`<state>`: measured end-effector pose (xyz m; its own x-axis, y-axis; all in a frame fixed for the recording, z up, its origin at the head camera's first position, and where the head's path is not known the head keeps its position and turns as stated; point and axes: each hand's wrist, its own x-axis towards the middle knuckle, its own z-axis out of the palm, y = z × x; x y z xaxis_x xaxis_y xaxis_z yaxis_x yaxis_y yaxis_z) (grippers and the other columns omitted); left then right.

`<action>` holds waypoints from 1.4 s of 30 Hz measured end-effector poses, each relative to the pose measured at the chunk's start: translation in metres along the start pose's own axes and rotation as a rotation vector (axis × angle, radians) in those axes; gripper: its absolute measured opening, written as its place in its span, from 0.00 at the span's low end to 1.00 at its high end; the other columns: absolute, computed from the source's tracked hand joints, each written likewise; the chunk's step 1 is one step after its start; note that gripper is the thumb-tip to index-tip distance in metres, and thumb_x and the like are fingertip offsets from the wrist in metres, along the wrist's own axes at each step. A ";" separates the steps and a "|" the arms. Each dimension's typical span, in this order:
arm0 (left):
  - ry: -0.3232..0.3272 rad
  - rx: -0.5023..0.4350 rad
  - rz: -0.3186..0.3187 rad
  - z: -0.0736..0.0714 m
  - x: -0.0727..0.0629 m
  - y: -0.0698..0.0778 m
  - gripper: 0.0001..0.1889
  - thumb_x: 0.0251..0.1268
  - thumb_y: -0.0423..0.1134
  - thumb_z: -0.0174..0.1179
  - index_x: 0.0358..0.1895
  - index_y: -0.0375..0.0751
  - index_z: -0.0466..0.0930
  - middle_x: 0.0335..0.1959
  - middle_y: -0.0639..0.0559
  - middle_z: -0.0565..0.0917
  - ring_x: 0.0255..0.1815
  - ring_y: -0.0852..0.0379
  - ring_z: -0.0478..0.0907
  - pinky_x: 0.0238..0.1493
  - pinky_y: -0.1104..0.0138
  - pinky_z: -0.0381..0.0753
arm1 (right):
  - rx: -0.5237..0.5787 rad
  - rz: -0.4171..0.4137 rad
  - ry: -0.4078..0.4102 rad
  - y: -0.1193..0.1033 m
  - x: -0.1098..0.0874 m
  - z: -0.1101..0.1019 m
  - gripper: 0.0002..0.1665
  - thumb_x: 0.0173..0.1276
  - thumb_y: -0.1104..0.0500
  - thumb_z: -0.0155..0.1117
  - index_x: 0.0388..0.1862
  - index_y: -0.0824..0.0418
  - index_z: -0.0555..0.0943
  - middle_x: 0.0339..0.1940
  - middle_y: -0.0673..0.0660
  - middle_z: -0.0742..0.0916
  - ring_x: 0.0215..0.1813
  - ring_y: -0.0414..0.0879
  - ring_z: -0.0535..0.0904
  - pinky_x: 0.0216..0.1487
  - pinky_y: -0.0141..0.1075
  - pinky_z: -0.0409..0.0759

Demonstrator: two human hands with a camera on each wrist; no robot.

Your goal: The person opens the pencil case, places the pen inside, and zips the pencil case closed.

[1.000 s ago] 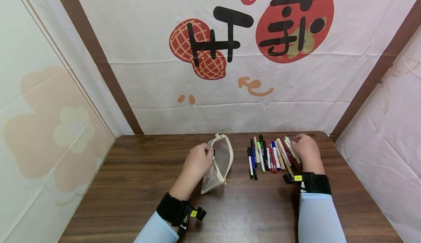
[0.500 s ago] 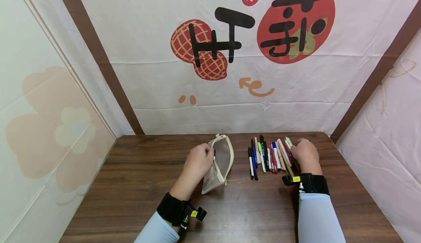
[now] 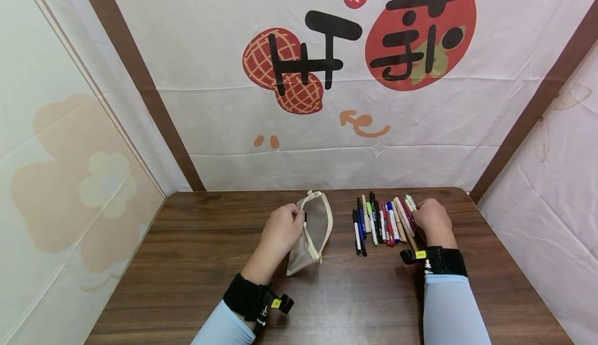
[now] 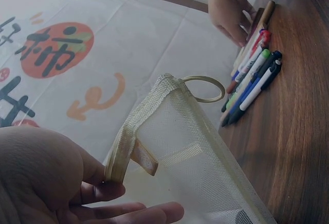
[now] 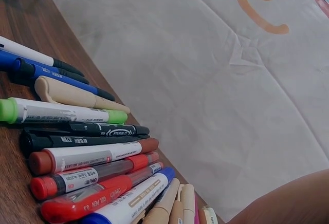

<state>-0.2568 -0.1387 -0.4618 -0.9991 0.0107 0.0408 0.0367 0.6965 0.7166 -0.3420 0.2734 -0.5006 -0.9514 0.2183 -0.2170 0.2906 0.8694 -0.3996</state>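
My left hand (image 3: pixel 283 226) pinches the zippered rim of a pale mesh pencil pouch (image 3: pixel 316 220) between thumb and fingers. The pouch stands tilted on the table with its mouth gaping; in the left wrist view its zipper band (image 4: pixel 123 144) lies at my thumb. To the right, a row of pens and markers (image 3: pixel 380 220) lies side by side. My right hand (image 3: pixel 434 220) touches the row's right end, partly covering the last beige pens. In the left wrist view, the fingers of that right hand (image 4: pixel 229 11) reach down, extended, beside the pens.
Everything rests on a brown wood-grain table (image 3: pixel 187 262). A printed white cloth (image 3: pixel 224 106) hangs along its far edge, with more cloth at both sides. In the right wrist view, a white marker with green ends (image 5: pixel 67 112) and a red gel pen (image 5: pixel 85 199) lie among the pens.
My right hand has shifted slightly left and down against the pens at the row's right end, covering more of them. The left hand and pouch keep their place.
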 end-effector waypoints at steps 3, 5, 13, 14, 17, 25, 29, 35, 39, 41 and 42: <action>-0.002 0.000 -0.003 0.001 0.000 0.000 0.14 0.90 0.41 0.54 0.41 0.41 0.84 0.31 0.47 0.81 0.25 0.53 0.75 0.32 0.61 0.74 | -0.006 -0.002 -0.007 0.001 0.001 0.001 0.28 0.85 0.57 0.57 0.74 0.74 0.81 0.76 0.77 0.82 0.69 0.71 0.83 0.69 0.65 0.84; -0.004 -0.002 -0.007 0.001 0.000 0.000 0.14 0.90 0.42 0.54 0.41 0.41 0.84 0.30 0.47 0.80 0.25 0.53 0.74 0.31 0.61 0.74 | -0.014 -0.006 -0.012 0.001 0.000 0.001 0.29 0.85 0.58 0.56 0.76 0.74 0.79 0.77 0.78 0.81 0.71 0.73 0.82 0.70 0.66 0.84; -0.003 -0.023 -0.001 0.001 -0.001 0.000 0.14 0.91 0.41 0.54 0.39 0.42 0.82 0.26 0.50 0.77 0.21 0.55 0.70 0.28 0.62 0.72 | 0.036 0.003 -0.024 0.001 -0.001 0.001 0.28 0.87 0.58 0.57 0.74 0.77 0.80 0.71 0.78 0.85 0.64 0.71 0.87 0.58 0.60 0.90; -0.002 -0.025 0.001 0.001 -0.001 0.000 0.15 0.91 0.41 0.54 0.39 0.42 0.82 0.26 0.50 0.77 0.21 0.55 0.70 0.29 0.62 0.72 | 0.039 0.001 -0.026 0.001 -0.001 0.001 0.27 0.87 0.59 0.57 0.73 0.77 0.81 0.70 0.78 0.86 0.63 0.71 0.87 0.57 0.59 0.90; -0.002 -0.026 0.000 0.001 -0.002 0.000 0.15 0.91 0.42 0.53 0.39 0.42 0.81 0.26 0.50 0.77 0.21 0.55 0.70 0.29 0.62 0.72 | 0.047 -0.004 -0.030 0.002 -0.001 0.001 0.26 0.87 0.59 0.58 0.70 0.77 0.83 0.70 0.78 0.86 0.63 0.70 0.88 0.56 0.58 0.91; -0.010 -0.024 -0.005 0.001 -0.001 0.000 0.15 0.91 0.42 0.53 0.39 0.42 0.82 0.26 0.50 0.76 0.21 0.55 0.70 0.28 0.62 0.72 | 0.074 0.005 -0.015 0.004 -0.002 0.000 0.20 0.85 0.58 0.61 0.59 0.74 0.88 0.66 0.76 0.88 0.53 0.63 0.88 0.48 0.53 0.90; -0.007 -0.021 -0.001 0.001 -0.001 0.000 0.15 0.91 0.42 0.53 0.39 0.42 0.82 0.26 0.49 0.77 0.21 0.55 0.71 0.29 0.62 0.72 | 0.086 0.016 -0.012 0.003 -0.002 -0.001 0.18 0.85 0.57 0.61 0.55 0.72 0.88 0.63 0.75 0.89 0.52 0.61 0.87 0.47 0.52 0.89; -0.002 -0.013 0.000 0.001 -0.001 0.000 0.15 0.91 0.41 0.53 0.40 0.42 0.82 0.27 0.49 0.78 0.22 0.54 0.71 0.29 0.62 0.72 | 0.117 0.028 -0.023 0.005 -0.003 -0.003 0.25 0.83 0.60 0.57 0.20 0.56 0.71 0.20 0.52 0.74 0.29 0.48 0.72 0.33 0.43 0.75; -0.004 -0.014 0.001 0.001 -0.001 0.000 0.15 0.91 0.42 0.53 0.40 0.41 0.83 0.27 0.49 0.78 0.21 0.55 0.71 0.29 0.63 0.72 | 0.133 0.031 -0.025 0.006 -0.003 -0.002 0.27 0.80 0.62 0.53 0.16 0.51 0.64 0.17 0.47 0.65 0.24 0.45 0.63 0.29 0.40 0.68; -0.004 -0.016 0.000 0.001 -0.002 0.001 0.15 0.91 0.42 0.53 0.41 0.41 0.83 0.27 0.49 0.78 0.21 0.55 0.71 0.29 0.62 0.72 | 0.138 0.032 -0.023 0.005 -0.003 -0.002 0.26 0.79 0.62 0.53 0.16 0.51 0.64 0.17 0.47 0.65 0.24 0.45 0.62 0.28 0.40 0.66; -0.004 -0.019 -0.002 0.001 -0.002 0.001 0.15 0.91 0.42 0.53 0.41 0.41 0.83 0.27 0.49 0.78 0.21 0.55 0.70 0.29 0.62 0.72 | 0.140 0.033 -0.023 0.005 -0.003 -0.002 0.26 0.78 0.63 0.52 0.16 0.51 0.64 0.17 0.46 0.64 0.24 0.45 0.61 0.28 0.40 0.66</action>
<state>-0.2549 -0.1375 -0.4616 -0.9992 0.0124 0.0370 0.0355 0.6826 0.7299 -0.3379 0.2783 -0.5000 -0.9391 0.2343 -0.2514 0.3345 0.7913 -0.5118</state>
